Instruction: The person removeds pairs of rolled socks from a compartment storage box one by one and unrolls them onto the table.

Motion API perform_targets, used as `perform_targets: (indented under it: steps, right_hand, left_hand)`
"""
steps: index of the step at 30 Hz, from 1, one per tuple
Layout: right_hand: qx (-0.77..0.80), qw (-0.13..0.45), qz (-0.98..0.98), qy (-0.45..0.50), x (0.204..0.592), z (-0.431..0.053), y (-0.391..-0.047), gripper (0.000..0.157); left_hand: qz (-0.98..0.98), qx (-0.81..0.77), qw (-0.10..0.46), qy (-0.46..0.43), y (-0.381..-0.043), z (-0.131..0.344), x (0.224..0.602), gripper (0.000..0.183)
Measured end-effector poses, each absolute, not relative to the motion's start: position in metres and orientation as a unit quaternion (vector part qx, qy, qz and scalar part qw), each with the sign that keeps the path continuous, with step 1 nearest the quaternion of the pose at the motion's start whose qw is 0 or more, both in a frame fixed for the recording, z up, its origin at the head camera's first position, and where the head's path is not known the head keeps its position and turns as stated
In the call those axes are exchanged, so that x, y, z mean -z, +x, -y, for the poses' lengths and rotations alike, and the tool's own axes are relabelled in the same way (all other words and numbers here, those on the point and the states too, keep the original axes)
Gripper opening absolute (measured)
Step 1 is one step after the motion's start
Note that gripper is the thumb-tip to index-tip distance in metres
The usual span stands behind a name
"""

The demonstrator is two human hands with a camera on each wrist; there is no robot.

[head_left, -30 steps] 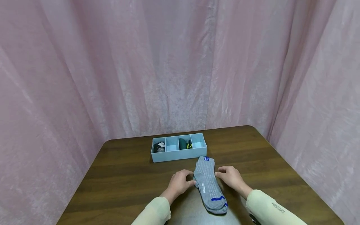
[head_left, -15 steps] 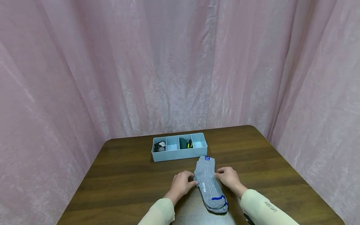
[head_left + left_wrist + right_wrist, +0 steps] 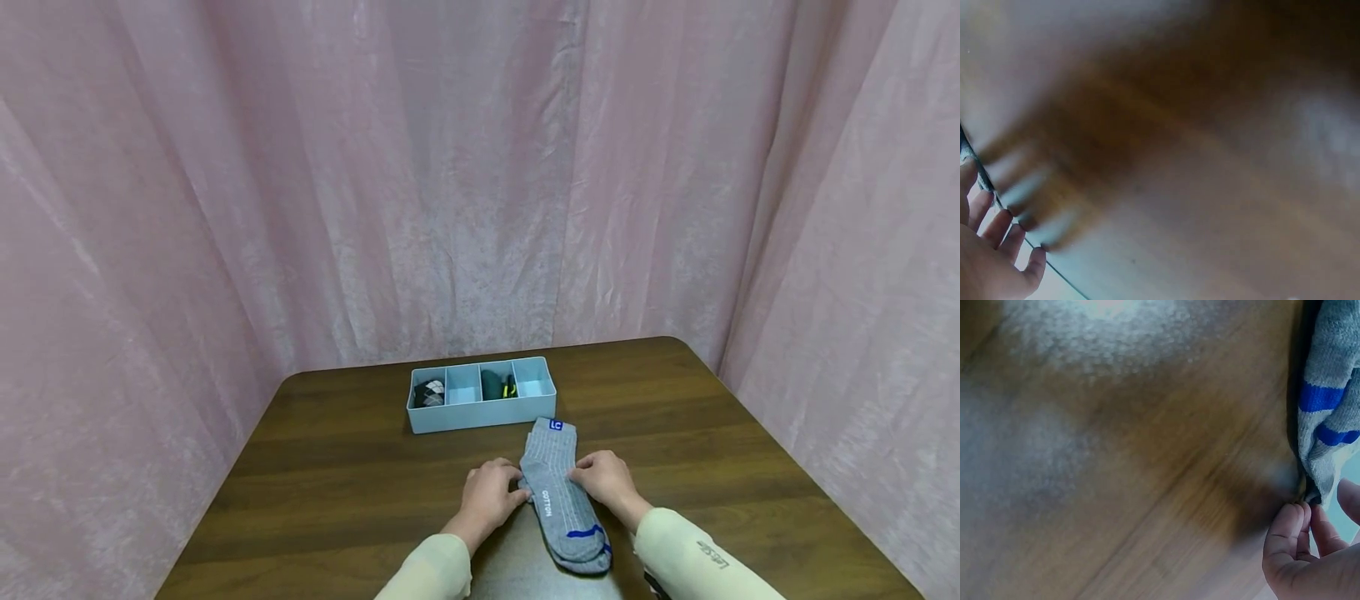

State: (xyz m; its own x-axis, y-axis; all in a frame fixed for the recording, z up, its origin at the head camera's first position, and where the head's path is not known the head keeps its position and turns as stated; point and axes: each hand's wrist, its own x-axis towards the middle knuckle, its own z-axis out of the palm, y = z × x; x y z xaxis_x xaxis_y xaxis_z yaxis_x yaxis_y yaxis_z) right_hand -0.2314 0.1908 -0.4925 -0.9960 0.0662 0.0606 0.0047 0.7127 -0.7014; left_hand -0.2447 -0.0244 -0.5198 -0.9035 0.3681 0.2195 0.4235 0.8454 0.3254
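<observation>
A pair of grey ribbed socks (image 3: 558,492) lies flat on the table, one stacked on the other, with blue stripes near the toes and a blue label at the cuff. My left hand (image 3: 487,498) is at their left edge, thumb and fingers apart; in the left wrist view its fingers (image 3: 997,228) are spread beside the edge. On the opposite side my right hand (image 3: 607,481) pinches the socks' right edge. The right wrist view has its fingertips (image 3: 1300,512) against the grey knit, which bunches there.
Behind the socks stands a light blue divided box (image 3: 480,414). A dark argyle sock bundle (image 3: 430,393) sits in its leftmost compartment, and a dark green bundle (image 3: 492,385) with yellow marks in the third. The wooden table (image 3: 337,467) ends at pink curtains (image 3: 450,208).
My right hand has moved slightly left onto the socks' edge and closed in on it. The left hand has shifted a little right. The socks lie nearly as before.
</observation>
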Motion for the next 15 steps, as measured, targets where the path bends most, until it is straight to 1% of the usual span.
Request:
perform_targets:
  steps: [4,15]
  right_hand:
    - [-0.374,0.043,0.926,-0.026,0.4933,-0.1912,-0.2323,0.015]
    - [-0.398,0.025,0.916,-0.046,0.4937,-0.1954,-0.2341,0.014]
  left_hand:
    - [0.96,0.168,0.079,-0.208,-0.2458,0.0233,0.5221,0.028]
    - [0.961,0.164,0.079,-0.21,-0.2456,0.0231,0.5222,0.029]
